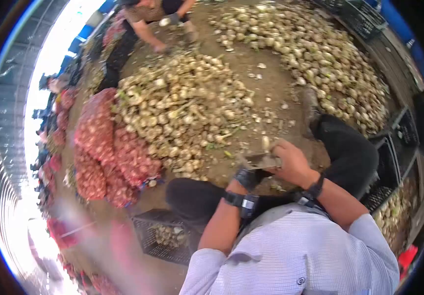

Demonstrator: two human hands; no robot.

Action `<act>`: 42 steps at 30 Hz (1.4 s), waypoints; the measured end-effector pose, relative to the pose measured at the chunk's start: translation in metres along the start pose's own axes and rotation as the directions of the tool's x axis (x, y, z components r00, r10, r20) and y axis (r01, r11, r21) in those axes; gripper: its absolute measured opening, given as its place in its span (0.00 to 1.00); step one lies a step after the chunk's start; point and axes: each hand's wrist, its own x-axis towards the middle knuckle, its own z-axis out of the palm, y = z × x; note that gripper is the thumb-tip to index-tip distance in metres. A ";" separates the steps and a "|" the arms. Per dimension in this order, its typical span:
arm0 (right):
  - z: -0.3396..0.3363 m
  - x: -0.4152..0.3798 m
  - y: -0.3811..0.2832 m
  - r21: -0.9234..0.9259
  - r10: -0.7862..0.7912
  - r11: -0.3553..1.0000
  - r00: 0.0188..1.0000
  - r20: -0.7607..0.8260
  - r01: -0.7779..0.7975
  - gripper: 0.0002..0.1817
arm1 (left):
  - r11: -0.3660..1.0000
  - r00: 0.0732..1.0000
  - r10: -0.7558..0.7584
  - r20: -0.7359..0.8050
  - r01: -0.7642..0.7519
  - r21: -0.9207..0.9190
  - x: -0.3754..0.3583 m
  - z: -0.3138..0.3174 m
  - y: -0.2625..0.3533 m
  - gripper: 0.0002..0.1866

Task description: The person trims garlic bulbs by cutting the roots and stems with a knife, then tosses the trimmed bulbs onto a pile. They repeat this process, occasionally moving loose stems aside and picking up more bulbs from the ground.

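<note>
My left hand (248, 178), in a dark glove, is held low between my knees with its fingers curled. My bare right hand (293, 163) meets it from the right, fingers bent in and closed. Between the two is a flat greyish piece (260, 161); I cannot tell whether it is a blade or part of the dirty glove. A small pale piece of garlic (265, 143) shows just beyond my right fingertips. Ahead of my hands lies a large heap of garlic bulbs (185, 105), some with stalks and green bits.
A second garlic heap (330, 59) spreads at the upper right. Red mesh sacks (96, 132) full of bulbs stand at the left. A black crate (148, 241) with some garlic is by my left knee; more crates (386, 172) line the right. Another person (148, 22) works beyond the heap.
</note>
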 end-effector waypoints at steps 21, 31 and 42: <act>0.034 -0.044 0.131 -0.257 0.608 0.791 0.761 0.225 -0.556 0.19 | 0.925 0.909 -0.197 -0.368 0.048 -0.376 0.008 -0.011 0.063 0.18; 0.031 -0.034 0.148 -0.221 0.724 0.690 0.660 0.202 -0.689 0.20 | 0.264 0.906 0.198 -0.375 0.319 0.910 0.177 -0.087 -0.031 0.28; 0.056 -0.012 0.140 -0.218 0.717 0.682 0.577 0.392 -0.698 0.19 | -0.655 0.733 -0.321 -0.600 0.286 0.700 0.138 -0.257 -0.054 0.28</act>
